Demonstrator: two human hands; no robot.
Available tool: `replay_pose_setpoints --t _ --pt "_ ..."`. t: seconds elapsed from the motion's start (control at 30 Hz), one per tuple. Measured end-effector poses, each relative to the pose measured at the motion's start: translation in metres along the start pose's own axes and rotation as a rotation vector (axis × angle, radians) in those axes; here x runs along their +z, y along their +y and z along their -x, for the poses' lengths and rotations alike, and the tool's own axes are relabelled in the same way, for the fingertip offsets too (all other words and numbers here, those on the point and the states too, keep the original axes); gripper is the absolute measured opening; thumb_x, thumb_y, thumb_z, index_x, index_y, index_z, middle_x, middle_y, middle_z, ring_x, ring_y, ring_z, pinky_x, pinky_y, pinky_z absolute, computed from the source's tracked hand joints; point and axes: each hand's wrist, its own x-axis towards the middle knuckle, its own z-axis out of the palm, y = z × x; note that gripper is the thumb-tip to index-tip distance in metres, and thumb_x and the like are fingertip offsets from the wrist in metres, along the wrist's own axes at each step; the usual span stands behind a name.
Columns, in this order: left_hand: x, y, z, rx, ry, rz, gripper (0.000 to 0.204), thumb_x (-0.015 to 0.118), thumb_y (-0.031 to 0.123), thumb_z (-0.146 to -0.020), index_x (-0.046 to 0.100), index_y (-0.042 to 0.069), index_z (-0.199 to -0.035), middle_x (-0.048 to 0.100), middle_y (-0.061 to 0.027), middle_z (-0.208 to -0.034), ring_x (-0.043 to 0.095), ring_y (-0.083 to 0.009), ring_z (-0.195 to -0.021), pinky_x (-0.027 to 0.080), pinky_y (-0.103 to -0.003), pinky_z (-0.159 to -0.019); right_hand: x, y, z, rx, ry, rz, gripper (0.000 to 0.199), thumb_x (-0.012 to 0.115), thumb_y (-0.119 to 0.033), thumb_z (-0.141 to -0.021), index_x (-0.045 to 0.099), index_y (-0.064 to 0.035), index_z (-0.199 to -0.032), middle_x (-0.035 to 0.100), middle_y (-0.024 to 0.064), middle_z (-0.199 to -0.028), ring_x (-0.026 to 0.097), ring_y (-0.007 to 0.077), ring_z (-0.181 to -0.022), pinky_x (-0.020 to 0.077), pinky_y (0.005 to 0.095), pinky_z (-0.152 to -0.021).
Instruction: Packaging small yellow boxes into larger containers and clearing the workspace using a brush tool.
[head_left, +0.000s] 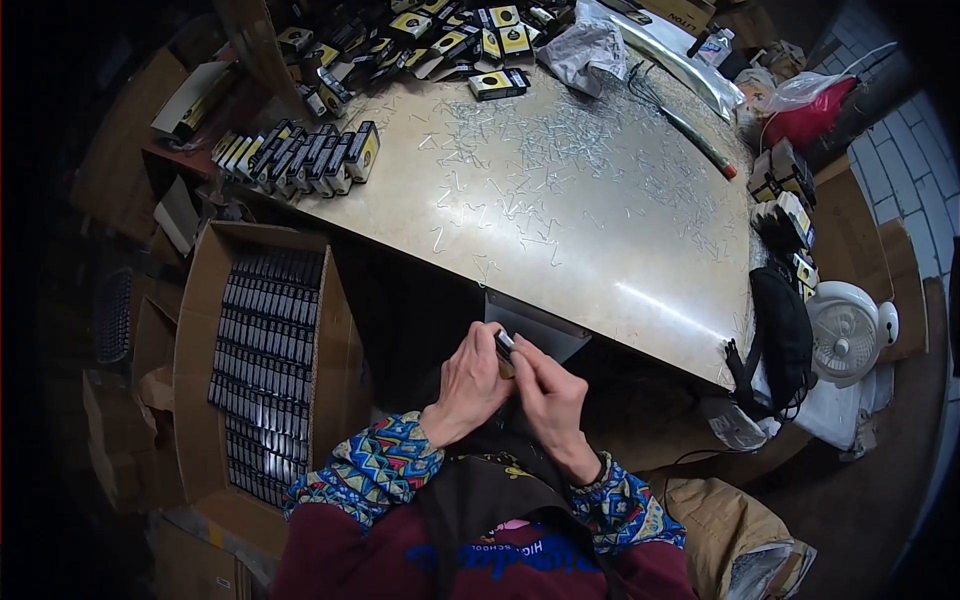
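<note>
Box (505, 345), small, dark and glossy, sits low in the frame's centre, pinched between both hands just below the scuffed metal table (600, 230). Left hand (468, 385) curls around it; right hand (548, 390) grips with fingertips. Cardboard carton (195, 300) at left holds packed rows.

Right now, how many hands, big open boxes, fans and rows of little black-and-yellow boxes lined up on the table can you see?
Hands: 2, the left hand and the right hand, both pinching one small dark piece
Open cardboard box packed with dark items: 1
White fan: 1
Lined-up row of small boxes on the metal table: 1
Total: 5
</note>
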Motion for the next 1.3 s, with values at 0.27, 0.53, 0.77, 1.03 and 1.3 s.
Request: replay_pose_setpoints --t 0.27,0.53,0.77,1.03,1.3 --pt "-0.009 0.024 -0.024 0.147 -0.108 0.014 0.072 0.074 0.019 -0.079 0.035 -0.003 -0.136 0.05 -0.0225 -0.12 0.05 -0.0388 -0.114 0.044 -0.042 -0.095 -0.048 0.027 -0.039 -0.344 0.1 0.29 0.028 0.058 0.012 -0.083 0.066 0.0033 -0.108 0.069 0.0164 -0.104 0.068 0.0258 -0.09 0.0528 0.0327 -0.082" --pt "0.025 0.017 -0.112 0.25 0.027 0.146 0.047 0.054 0.022 -0.094 0.044 -0.003 -0.132 0.055 -0.0195 -0.109 0.051 -0.0349 -0.103 0.039 -0.045 -0.091 -0.027 0.037 -0.084 -0.031 0.145 -0.048 0.032 0.058 0.001 -0.093 0.06 0.0022 -0.125 0.062 0.017 -0.124 0.061 0.0232 -0.112 0.0497 0.032 -0.093" --pt "-0.108 -0.07 -0.185 0.263 0.52 -0.932 0.043 0.063 0.021 -0.085 0.053 0.002 -0.122 0.055 -0.0168 -0.115 0.049 -0.031 -0.11 0.035 -0.047 -0.094 0.021 0.036 -0.131 -0.407 -0.467 0.634 0.049 0.047 -0.021 -0.099 0.038 -0.0067 -0.145 0.029 0.0219 -0.152 0.019 0.0439 -0.143 0.0212 0.0577 -0.114" --pt "-0.047 -0.082 -0.343 0.293 0.071 -0.662 0.053 0.068 0.031 -0.083 0.051 0.003 -0.125 0.054 -0.0172 -0.123 0.049 -0.0347 -0.115 0.039 -0.047 -0.096 0.0 0.096 -0.247 -0.493 -0.276 0.994 0.044 0.045 -0.029 -0.098 0.048 0.0036 -0.128 0.047 0.0203 -0.14 0.037 0.0344 -0.137 0.0245 0.0547 -0.113" --pt "-0.021 -0.131 -0.4 0.334 0.082 -0.799 0.054 0.073 0.038 -0.079 0.053 -0.002 -0.109 0.056 -0.0234 -0.11 0.056 -0.0407 -0.102 0.046 -0.05 -0.082 -0.11 0.14 -0.216 -0.5 -0.078 0.935 0.035 0.056 -0.03 -0.092 0.059 -0.0028 -0.115 0.056 0.0186 -0.129 0.048 0.0333 -0.127 0.0319 0.0533 -0.109"
